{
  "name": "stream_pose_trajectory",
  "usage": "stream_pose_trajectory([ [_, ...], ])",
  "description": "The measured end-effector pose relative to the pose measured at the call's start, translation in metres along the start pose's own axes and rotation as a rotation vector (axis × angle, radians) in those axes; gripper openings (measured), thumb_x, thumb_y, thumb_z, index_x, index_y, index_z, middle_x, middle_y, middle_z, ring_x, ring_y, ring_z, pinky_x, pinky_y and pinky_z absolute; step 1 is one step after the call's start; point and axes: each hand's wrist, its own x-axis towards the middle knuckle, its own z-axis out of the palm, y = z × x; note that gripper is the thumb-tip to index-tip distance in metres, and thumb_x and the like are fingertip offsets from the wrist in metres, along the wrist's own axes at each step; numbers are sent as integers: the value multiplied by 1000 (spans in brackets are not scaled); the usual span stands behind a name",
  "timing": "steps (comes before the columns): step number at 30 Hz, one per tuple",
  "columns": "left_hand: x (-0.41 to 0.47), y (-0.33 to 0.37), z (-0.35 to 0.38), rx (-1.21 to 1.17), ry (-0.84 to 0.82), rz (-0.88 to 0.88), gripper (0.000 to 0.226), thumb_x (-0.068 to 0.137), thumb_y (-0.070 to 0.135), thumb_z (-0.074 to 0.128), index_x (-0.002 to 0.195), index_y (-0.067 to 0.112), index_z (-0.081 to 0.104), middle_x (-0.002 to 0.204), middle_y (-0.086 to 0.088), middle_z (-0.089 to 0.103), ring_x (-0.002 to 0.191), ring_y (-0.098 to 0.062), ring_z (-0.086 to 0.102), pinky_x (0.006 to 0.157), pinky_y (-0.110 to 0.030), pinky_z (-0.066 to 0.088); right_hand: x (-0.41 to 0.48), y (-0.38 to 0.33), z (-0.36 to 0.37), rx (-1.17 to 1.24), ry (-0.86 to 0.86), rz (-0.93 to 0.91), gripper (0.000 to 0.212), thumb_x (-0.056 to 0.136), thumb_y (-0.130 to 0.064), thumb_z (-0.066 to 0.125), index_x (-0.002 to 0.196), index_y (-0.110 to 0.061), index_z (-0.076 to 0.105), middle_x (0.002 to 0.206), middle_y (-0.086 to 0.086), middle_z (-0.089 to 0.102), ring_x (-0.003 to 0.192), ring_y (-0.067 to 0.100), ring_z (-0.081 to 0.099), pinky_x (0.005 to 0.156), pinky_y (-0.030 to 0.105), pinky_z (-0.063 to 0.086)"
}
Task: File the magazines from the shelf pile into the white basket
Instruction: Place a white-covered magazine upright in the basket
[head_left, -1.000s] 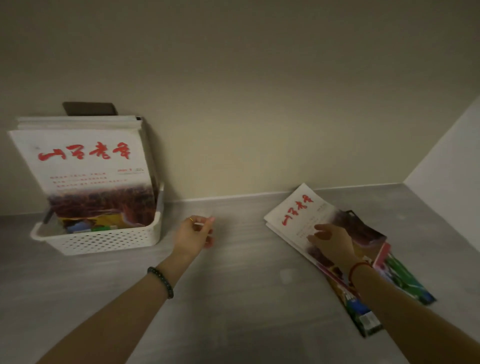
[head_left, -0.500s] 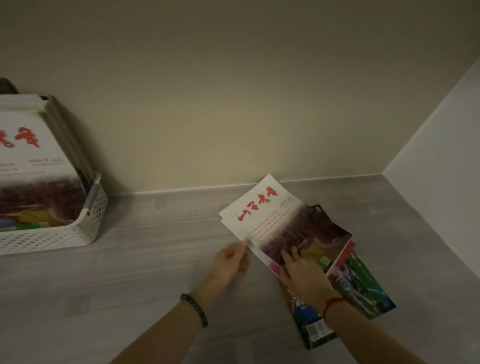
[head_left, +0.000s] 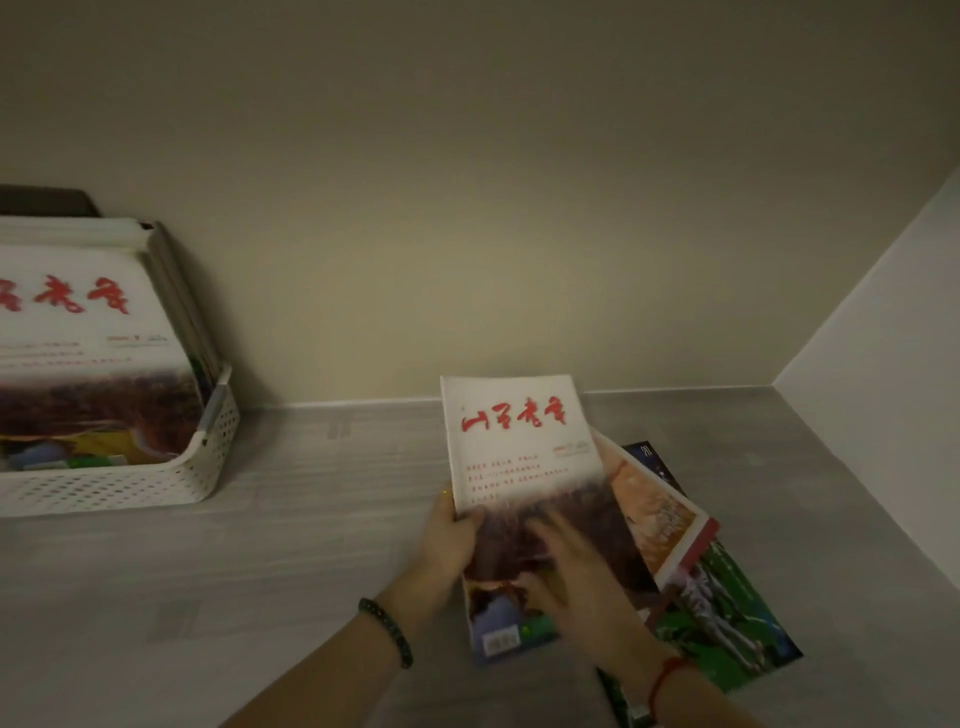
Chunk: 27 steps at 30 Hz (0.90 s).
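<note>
Leftward, magazines (head_left: 78, 338) stand in the white basket (head_left: 156, 488). Left hand (head_left: 449, 545) grips the top magazine (head_left: 519, 441); right hand (head_left: 576, 582) lies flat on it.

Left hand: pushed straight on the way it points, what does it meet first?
Probably the back wall: the left hand, gripping the white magazine, aims clear of the basket; depth unclear.

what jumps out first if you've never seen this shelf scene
A white magazine with a red brush-script title stands out at centre right, gripped at its left edge by the left hand, the right hand lying on its lower cover. Under it sits a fanned pile of colourful magazines; at far left, a white perforated plastic basket holds matching issues.
</note>
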Motion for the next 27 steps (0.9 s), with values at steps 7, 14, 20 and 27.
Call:
stream_pose_trajectory([
  [7,-15,52,-109,6,-107,272,23,90,2,46,110,14,51,107,-6,62,95,-23,61,73,-20,56,50,-53,-46,440,255,340,66,79,-27,67,131,-8,32,133,21,44,112,33,51,91,38,44],
  [14,-26,120,-274,121,218,507,21,87,6,54,107,9,59,104,-3,63,94,-18,61,83,-26,50,105,-205,-35,620,346,13,25,84,2,54,109,-1,57,112,20,65,95,29,62,85,41,53],
  [20,-22,171,-396,75,435,536,21,88,20,55,106,10,60,99,-4,64,85,-13,62,74,-26,52,154,-347,-14,813,447,-119,9,82,1,58,91,-2,58,99,19,69,83,26,64,79,44,55],
  [27,20,153,-459,192,559,358,32,95,21,41,113,0,57,116,-17,62,101,-25,57,79,-30,43,192,-402,33,670,490,-86,2,82,-6,60,82,-7,62,73,1,62,62,12,57,57,14,44],
])
